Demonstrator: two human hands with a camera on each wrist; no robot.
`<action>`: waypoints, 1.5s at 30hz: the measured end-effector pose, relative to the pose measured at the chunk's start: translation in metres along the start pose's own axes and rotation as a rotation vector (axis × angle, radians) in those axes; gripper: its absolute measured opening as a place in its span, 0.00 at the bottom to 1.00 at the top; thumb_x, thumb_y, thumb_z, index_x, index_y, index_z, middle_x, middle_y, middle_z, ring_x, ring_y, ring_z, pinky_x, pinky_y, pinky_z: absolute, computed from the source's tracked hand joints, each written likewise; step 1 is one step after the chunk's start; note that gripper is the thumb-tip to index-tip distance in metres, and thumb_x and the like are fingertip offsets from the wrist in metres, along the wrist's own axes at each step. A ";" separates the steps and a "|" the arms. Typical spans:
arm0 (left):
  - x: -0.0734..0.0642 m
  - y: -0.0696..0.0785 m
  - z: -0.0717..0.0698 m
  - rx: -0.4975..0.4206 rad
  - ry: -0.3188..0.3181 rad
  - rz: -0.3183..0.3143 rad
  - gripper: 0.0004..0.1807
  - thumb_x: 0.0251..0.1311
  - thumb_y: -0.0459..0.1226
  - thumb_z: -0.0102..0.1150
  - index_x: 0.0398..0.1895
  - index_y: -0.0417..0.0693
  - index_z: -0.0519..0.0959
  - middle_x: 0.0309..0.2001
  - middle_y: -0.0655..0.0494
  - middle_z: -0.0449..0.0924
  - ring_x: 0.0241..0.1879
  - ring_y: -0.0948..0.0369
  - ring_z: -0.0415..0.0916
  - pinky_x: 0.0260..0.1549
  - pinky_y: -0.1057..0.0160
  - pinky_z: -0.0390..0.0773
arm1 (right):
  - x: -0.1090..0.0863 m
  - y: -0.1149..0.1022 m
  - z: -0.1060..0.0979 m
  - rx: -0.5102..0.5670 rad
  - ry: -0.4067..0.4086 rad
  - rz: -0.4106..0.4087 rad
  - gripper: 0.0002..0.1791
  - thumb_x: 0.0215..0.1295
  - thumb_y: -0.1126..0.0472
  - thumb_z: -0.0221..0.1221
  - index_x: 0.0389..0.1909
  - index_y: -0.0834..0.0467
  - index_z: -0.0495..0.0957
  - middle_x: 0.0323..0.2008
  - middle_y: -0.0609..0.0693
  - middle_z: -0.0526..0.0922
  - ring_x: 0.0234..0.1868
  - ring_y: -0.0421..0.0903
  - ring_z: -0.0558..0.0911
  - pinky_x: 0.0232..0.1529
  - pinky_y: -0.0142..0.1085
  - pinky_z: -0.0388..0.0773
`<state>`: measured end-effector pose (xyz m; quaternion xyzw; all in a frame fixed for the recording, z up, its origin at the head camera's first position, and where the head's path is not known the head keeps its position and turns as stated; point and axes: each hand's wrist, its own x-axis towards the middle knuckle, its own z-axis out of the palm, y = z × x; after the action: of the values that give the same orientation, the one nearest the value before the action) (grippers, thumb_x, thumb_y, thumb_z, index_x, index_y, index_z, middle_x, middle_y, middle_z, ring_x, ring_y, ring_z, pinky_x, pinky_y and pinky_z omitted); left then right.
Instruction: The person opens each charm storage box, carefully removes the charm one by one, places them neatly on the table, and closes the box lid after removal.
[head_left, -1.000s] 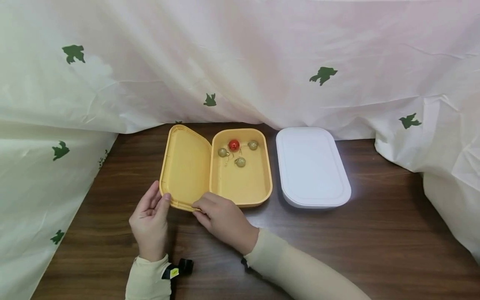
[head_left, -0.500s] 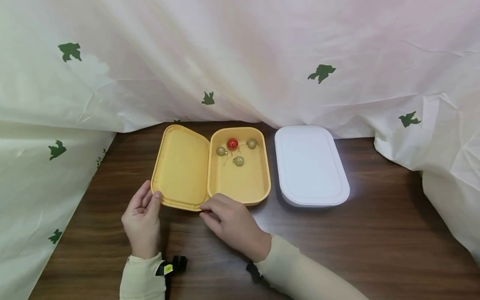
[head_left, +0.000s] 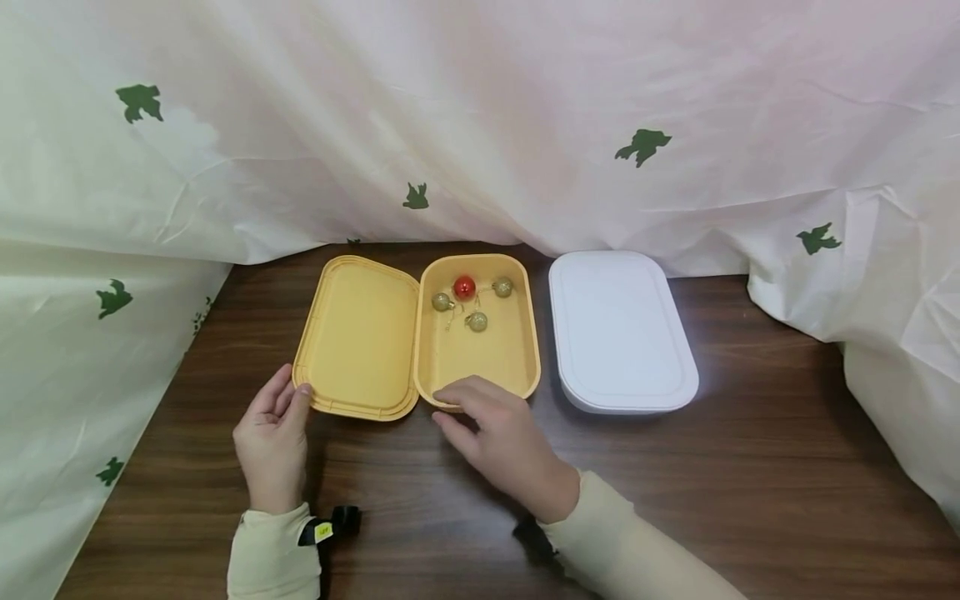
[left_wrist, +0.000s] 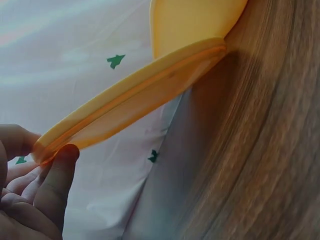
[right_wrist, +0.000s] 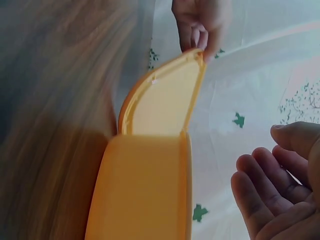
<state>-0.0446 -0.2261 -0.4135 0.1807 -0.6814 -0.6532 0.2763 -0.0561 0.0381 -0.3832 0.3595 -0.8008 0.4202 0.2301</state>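
Observation:
My left hand (head_left: 272,446) pinches the near left corner of a yellow lid (head_left: 362,337). In the left wrist view the lid (left_wrist: 135,90) slants down from thumb and fingers, its far side low by the table. Right beside it stands the yellow box (head_left: 480,367), uncovered, holding a red bauble (head_left: 465,287) and several small gold baubles (head_left: 477,322) with thin hooks. My right hand (head_left: 510,442) is over the box's near rim in the head view. The right wrist view shows that hand (right_wrist: 280,185) apart from the box, fingers loosely bent with nothing between them.
A white box (head_left: 624,333) with its lid on stands to the right of the yellow one. Behind and at both sides hangs a pale cloth (head_left: 480,125) with green bird shapes. Everything rests on a dark wooden table (head_left: 765,467).
The lid has swung left and lower, away from the box, with my left hand still pinching it. My right hand has let go of the lid's near edge and moved right.

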 end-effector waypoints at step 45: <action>0.016 -0.009 -0.024 0.679 -0.262 -0.262 0.27 0.74 0.45 0.52 0.66 0.35 0.73 0.57 0.36 0.80 0.50 0.50 0.83 0.39 0.66 0.85 | -0.023 0.048 -0.061 -0.240 0.095 0.277 0.19 0.49 0.66 0.77 0.43 0.61 0.85 0.41 0.52 0.87 0.44 0.45 0.85 0.49 0.39 0.84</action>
<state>-0.0432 -0.2553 -0.4208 0.2625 -0.8595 -0.4379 0.0254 -0.0748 0.1164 -0.3902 0.1956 -0.8752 0.3658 0.2487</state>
